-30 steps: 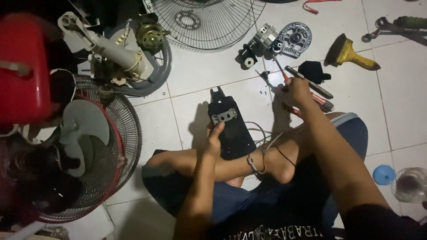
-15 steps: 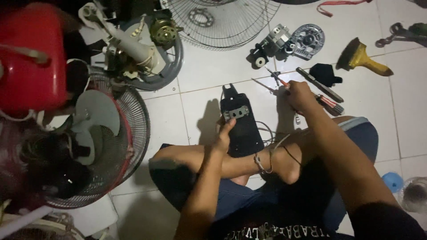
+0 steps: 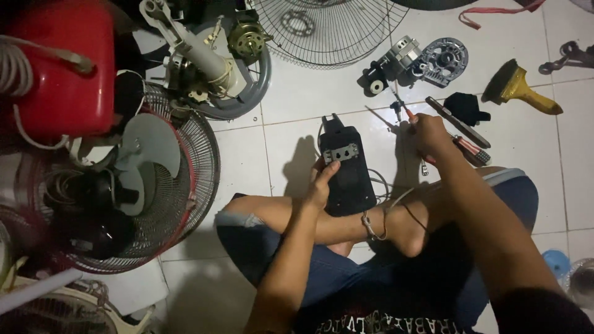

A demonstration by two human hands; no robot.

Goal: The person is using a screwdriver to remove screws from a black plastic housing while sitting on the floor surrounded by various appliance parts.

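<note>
Left hand [image 3: 320, 184] steadies the black housing [image 3: 348, 170], metal plate still attached; right hand [image 3: 427, 133] apparently closes around a screwdriver [image 3: 408, 120].

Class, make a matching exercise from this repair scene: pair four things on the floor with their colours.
Things:
1. brush
2. switch housing under the left hand
3. bucket-shaped tub
4. fan blade

Colours:
A. black
B. red
C. yellow handle
D. pale grey

Pairs: 1-C, 2-A, 3-B, 4-D
</note>
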